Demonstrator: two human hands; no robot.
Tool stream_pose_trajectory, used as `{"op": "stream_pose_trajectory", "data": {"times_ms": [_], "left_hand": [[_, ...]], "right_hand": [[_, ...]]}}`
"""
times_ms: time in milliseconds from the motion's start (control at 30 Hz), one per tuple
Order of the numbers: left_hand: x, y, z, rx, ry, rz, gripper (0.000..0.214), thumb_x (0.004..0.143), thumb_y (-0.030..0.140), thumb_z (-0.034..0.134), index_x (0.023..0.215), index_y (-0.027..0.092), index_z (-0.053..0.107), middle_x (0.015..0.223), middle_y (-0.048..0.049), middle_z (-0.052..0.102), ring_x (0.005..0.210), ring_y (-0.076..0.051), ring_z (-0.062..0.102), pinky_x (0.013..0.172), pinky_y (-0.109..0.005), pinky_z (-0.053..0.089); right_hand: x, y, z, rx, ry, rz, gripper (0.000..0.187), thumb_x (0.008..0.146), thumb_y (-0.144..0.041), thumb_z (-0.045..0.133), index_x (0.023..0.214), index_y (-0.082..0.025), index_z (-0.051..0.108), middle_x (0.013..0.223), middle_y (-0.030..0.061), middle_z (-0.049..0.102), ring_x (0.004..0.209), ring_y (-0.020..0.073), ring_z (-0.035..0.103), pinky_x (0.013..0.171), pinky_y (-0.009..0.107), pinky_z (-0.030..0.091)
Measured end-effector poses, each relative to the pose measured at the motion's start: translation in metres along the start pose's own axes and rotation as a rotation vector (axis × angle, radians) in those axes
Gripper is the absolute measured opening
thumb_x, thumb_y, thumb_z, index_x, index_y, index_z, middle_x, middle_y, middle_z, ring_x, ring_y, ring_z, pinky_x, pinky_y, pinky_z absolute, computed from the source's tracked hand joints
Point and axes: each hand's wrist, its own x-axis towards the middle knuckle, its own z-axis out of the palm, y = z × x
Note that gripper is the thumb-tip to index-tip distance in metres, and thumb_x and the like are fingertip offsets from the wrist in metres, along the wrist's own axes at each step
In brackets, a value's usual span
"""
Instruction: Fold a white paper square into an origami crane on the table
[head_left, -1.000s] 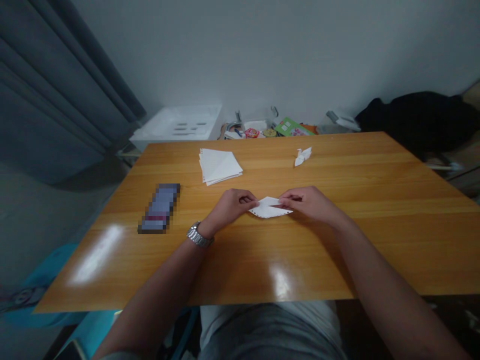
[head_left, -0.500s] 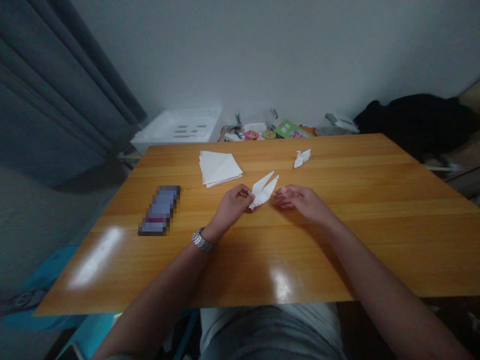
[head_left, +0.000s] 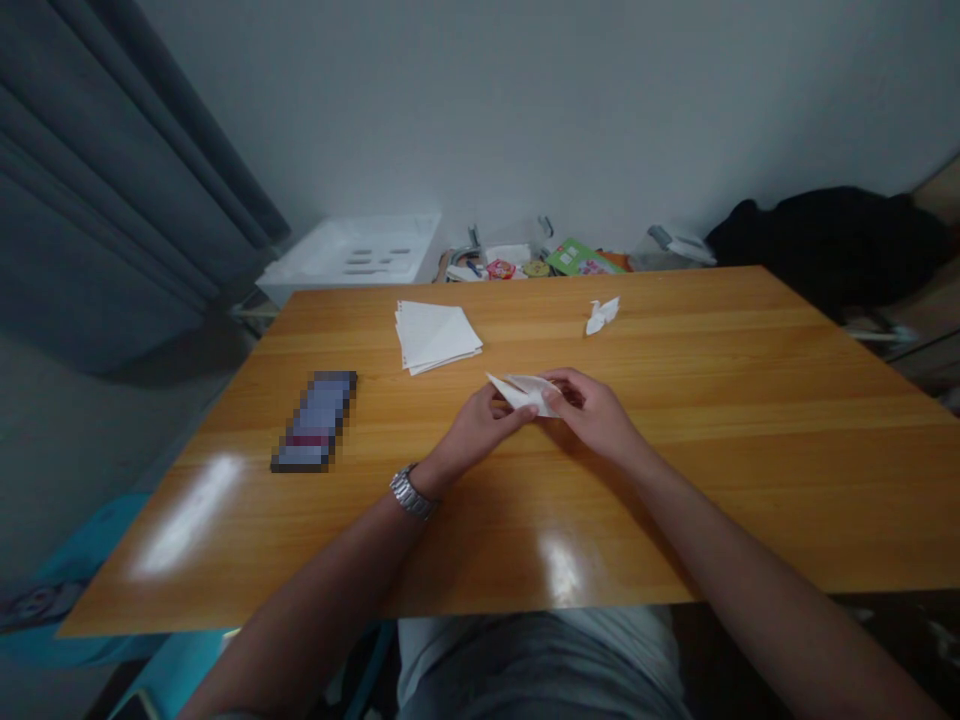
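Between my hands is a piece of folded white paper (head_left: 523, 391), its two long points now facing up and to the left. My left hand (head_left: 486, 420) pinches its lower edge, with the thumb in front. My right hand (head_left: 592, 405) grips its right end, thumb on the near face and fingers behind, partly hidden. A finished paper crane (head_left: 602, 315) rests farther back on the right. Back and to the left lies a stack of white paper sheets (head_left: 437, 336).
A phone with a blurred screen (head_left: 315, 420) lies on the left of the wooden table (head_left: 480, 520). Behind the table's far edge are a white foam tray (head_left: 356, 255), a green booklet (head_left: 581, 258) and small clutter. Black cloth (head_left: 825, 240) is heaped at the back right.
The folded paper has turned, its points swinging from upper right to upper left. My right hand, apart from it before, has closed on its right end.
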Motion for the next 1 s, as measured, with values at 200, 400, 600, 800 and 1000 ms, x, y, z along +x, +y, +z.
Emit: {"op": "stream_pose_trajectory", "data": {"times_ms": [200, 400, 600, 800, 1000], "left_hand": [[0.0000, 0.0023, -0.0031, 0.109, 0.136, 0.078, 0.052, 0.084, 0.043, 0.075, 0.126, 0.017, 0.056, 0.112, -0.0114, 0.069, 0.092, -0.018, 0.071, 0.078, -0.028, 0.058], [-0.0043, 0.0073, -0.0016, 0.241, 0.017, 0.175, 0.024, 0.093, 0.033, 0.064, 0.112, 0.018, 0.066, 0.106, -0.0064, 0.074, 0.096, -0.017, 0.070, 0.088, -0.029, 0.056], [-0.0063, 0.0086, 0.0006, 0.265, 0.005, 0.175, 0.025, 0.088, 0.028, 0.070, 0.111, 0.019, 0.066, 0.104, -0.0042, 0.075, 0.096, -0.016, 0.071, 0.085, -0.027, 0.056], [-0.0062, 0.0100, 0.0010, 0.265, 0.040, 0.159, 0.019, 0.089, 0.018, 0.065, 0.108, 0.018, 0.066, 0.094, -0.0036, 0.075, 0.085, -0.015, 0.071, 0.077, -0.025, 0.057], [-0.0069, 0.0102, 0.0033, 0.221, 0.029, 0.172, 0.023, 0.088, 0.026, 0.070, 0.109, 0.019, 0.063, 0.099, -0.0045, 0.073, 0.091, -0.016, 0.070, 0.082, -0.027, 0.057]], "right_hand": [[0.0001, -0.0048, -0.0082, -0.213, -0.029, -0.042, 0.021, 0.089, -0.025, 0.059, 0.105, -0.022, 0.073, 0.105, 0.0057, 0.077, 0.095, 0.0224, 0.070, 0.089, 0.036, 0.053], [-0.0026, -0.0078, -0.0002, -0.211, -0.059, -0.047, 0.019, 0.085, -0.025, 0.065, 0.101, -0.022, 0.074, 0.104, 0.0056, 0.077, 0.095, 0.0228, 0.070, 0.089, 0.035, 0.052], [-0.0033, -0.0054, -0.0027, -0.109, -0.114, -0.005, 0.017, 0.087, -0.025, 0.065, 0.099, -0.021, 0.074, 0.097, 0.0050, 0.077, 0.089, 0.0218, 0.071, 0.083, 0.033, 0.053], [-0.0044, -0.0089, -0.0036, -0.114, -0.115, -0.009, 0.021, 0.085, -0.023, 0.067, 0.103, -0.023, 0.077, 0.104, 0.0045, 0.079, 0.095, 0.0227, 0.072, 0.087, 0.034, 0.053], [-0.0041, -0.0086, -0.0032, -0.130, -0.090, -0.005, 0.019, 0.084, -0.023, 0.067, 0.100, -0.022, 0.077, 0.098, 0.0043, 0.079, 0.090, 0.0225, 0.072, 0.083, 0.033, 0.054]]}}
